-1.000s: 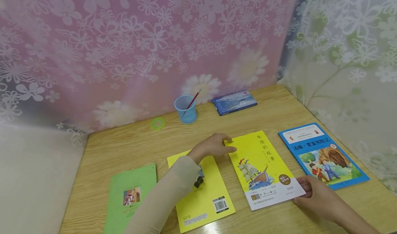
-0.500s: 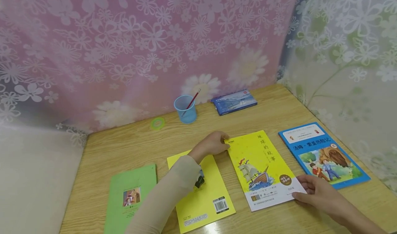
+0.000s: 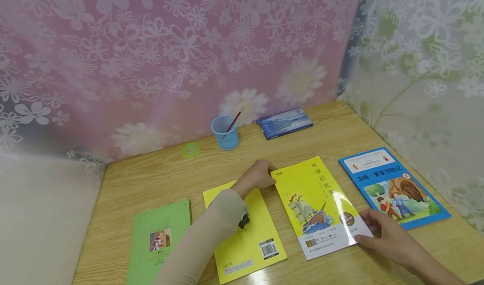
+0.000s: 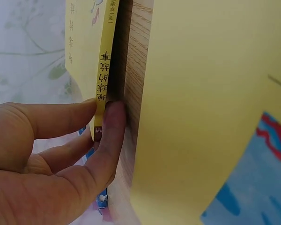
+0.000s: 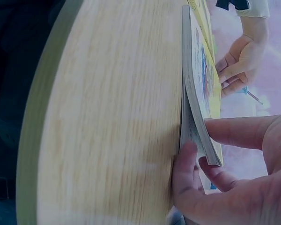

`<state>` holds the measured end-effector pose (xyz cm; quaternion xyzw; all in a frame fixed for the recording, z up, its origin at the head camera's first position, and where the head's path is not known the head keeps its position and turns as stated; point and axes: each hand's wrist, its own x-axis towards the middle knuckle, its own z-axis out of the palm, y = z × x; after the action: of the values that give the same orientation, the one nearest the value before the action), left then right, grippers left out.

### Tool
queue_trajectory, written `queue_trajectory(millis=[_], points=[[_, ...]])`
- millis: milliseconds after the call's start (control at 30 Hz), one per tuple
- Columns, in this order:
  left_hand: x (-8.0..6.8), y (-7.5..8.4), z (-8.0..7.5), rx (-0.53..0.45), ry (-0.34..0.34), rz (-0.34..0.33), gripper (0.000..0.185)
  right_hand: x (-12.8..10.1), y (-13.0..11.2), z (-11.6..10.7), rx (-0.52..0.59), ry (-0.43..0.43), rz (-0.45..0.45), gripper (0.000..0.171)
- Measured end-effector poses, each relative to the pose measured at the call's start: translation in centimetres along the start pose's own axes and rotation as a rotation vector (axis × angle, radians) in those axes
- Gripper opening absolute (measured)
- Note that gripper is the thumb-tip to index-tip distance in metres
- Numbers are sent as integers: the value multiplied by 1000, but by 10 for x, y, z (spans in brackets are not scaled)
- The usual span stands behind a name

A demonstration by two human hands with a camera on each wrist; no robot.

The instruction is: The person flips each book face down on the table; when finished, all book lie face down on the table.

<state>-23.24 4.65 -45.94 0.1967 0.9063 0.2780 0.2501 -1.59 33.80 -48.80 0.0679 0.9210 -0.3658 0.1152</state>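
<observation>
A yellow book (image 3: 298, 188) with a sailing ship on its cover lies between my hands in the head view. My left hand (image 3: 256, 180) pinches its top left corner; in the left wrist view the thumb (image 4: 68, 116) is on the cover and a fingertip is under the spine. My right hand (image 3: 385, 234) grips the lower right corner. The right wrist view shows that thumb (image 5: 239, 132) on top and fingers at the page edges, where the pages part in a narrow gap. Under my left forearm lies a second yellow book (image 3: 257, 260), back cover up.
A green book (image 3: 160, 218) lies at the left, a blue book (image 3: 393, 188) at the right. Farther back on the wooden table (image 3: 151, 171) are a green tape ring (image 3: 191, 150), a blue pencil cup (image 3: 225, 134) holding a red pencil, and a flat blue box (image 3: 285, 123).
My left thumb has drawn back from over the cover to the book's corner. The top of the held book has shifted slightly left, and a glare now shows on its cover.
</observation>
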Motion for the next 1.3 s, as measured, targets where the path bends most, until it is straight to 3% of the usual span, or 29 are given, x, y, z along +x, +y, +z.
queue_trajectory(millis=[167,433,900,1133,1300], points=[[-2,-2,-2,-43,10,-16,35,0,2,-1,-24,27,-26,55],[-3,-9,-5,-109,10,12,40,-5,4,-7,102,-34,13,62],[-4,-11,-6,-160,5,14,42,-7,5,-7,188,-56,18,62],[-2,-10,-4,-132,18,7,36,-11,14,-7,349,-40,-122,77],[-1,-10,-6,-118,21,6,36,-12,13,-15,354,-59,-99,80]])
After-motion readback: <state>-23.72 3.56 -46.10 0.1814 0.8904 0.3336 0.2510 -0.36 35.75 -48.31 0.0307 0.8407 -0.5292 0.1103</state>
